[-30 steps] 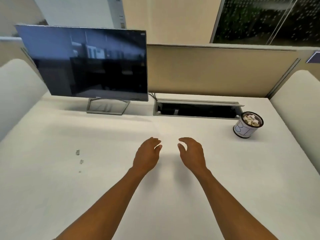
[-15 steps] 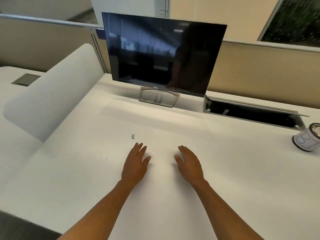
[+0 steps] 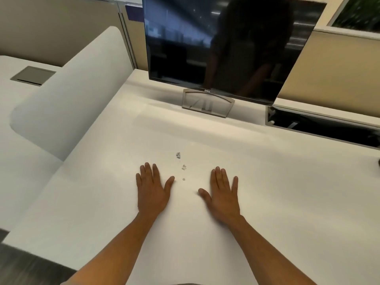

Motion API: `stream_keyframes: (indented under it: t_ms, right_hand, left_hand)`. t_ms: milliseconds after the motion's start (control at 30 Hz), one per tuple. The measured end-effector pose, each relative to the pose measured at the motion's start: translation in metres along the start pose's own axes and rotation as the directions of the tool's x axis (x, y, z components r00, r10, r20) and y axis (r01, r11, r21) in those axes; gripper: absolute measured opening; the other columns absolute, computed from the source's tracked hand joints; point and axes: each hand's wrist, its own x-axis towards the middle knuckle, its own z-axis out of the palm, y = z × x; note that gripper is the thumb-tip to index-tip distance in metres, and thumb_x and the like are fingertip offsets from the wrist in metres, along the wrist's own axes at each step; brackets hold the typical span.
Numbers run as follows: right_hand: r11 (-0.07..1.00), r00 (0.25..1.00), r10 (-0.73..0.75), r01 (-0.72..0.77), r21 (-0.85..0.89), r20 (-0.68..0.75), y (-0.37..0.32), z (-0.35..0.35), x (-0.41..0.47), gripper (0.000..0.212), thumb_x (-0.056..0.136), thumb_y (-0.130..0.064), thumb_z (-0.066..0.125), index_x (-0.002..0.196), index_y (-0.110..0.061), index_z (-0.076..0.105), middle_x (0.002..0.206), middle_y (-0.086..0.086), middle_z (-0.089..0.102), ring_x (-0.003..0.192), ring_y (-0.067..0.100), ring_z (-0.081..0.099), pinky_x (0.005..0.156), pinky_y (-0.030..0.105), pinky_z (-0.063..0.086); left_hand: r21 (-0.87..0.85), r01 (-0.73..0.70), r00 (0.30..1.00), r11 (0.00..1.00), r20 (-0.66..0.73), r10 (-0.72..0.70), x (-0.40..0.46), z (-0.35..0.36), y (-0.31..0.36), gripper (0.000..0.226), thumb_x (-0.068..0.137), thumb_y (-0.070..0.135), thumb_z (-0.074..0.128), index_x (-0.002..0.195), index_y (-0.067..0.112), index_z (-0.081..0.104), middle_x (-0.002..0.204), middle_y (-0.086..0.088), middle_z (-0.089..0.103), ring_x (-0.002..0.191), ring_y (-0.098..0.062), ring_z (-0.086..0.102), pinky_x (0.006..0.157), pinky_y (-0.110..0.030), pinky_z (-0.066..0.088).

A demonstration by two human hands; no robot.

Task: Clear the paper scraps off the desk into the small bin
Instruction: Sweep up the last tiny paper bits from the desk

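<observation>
White desk (image 3: 287,202) fills most of the view, its top plain and pale under soft office light. Three small paper scraps lie on it in a short line running away from the person, just ahead of the gap between the two hands: the farthest scrap (image 3: 178,155) is the largest and greyish, the middle scrap (image 3: 184,167) is smaller and paler, and the nearest scrap (image 3: 183,179) is a tiny fleck. None of them touches a hand. Left hand (image 3: 152,190) lies palm down with fingers straight and close together, thumb spread toward the scraps, holding nothing. Right hand (image 3: 223,194) lies the same way on the other side, flat, fingers straight, thumb pointing inward, also holding nothing; whether the palms press on the desk or hover just above it cannot be told. Both bare forearms reach in from the bottom edge. Beyond the scraps stands a dark monitor (image 3: 226,48) on a silver stand (image 3: 207,104), its screen off and reflecting the room. Right of the stand an open cable tray (image 3: 320,126) is sunk into the desk's back edge. A white rounded divider (image 3: 67,95) rises along the left side, with a neighbouring desk and its grey hatch (image 3: 33,75) past it. Beige partition panels (image 3: 333,64) close the back. The bin is not clearly in view; only a dark sliver shows at the far right edge.
</observation>
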Motion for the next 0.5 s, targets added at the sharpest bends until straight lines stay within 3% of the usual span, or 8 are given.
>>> stream_keyframes:
  t_ms: [200,367,500]
  right_hand:
    - [0.999,0.999,-0.034,0.034,-0.040,0.009,-0.002,0.001,0.011,0.082,0.090,-0.067,0.000,0.152,-0.014,-0.008,0.158,-0.003,-0.017,0.144,0.010,-0.022,0.115,0.049,-0.016]
    - [0.998,0.999,-0.046,0.046,-0.043,-0.005,0.000,0.003,0.012,0.079,0.091,-0.064,-0.002,0.152,-0.014,-0.006,0.159,-0.003,-0.015,0.145,0.010,-0.020,0.117,0.050,-0.012]
    - [0.998,0.998,-0.059,0.059,-0.011,-0.037,0.001,0.004,0.011,0.078,0.092,-0.062,-0.005,0.153,-0.013,0.000,0.160,-0.002,-0.008,0.146,0.008,-0.016,0.116,0.049,-0.011]
  left_hand:
    - [-0.032,-0.192,0.978,0.981,0.074,0.194,0.028,0.006,0.021,0.100,0.081,0.075,-0.009,0.152,0.006,0.001,0.161,-0.011,-0.005,0.148,-0.022,-0.013,0.120,-0.039,-0.009]
    - [-0.055,-0.312,0.941,0.949,0.122,0.316,0.065,0.006,0.047,0.093,0.088,0.071,0.013,0.152,0.005,-0.002,0.161,-0.010,-0.006,0.148,-0.019,-0.013,0.120,-0.036,-0.009]
    - [-0.044,-0.444,0.876,0.895,0.188,0.444,0.076,0.008,0.057,0.088,0.090,0.068,0.017,0.153,0.009,0.001,0.161,-0.006,-0.009,0.147,-0.015,-0.015,0.119,-0.033,-0.011]
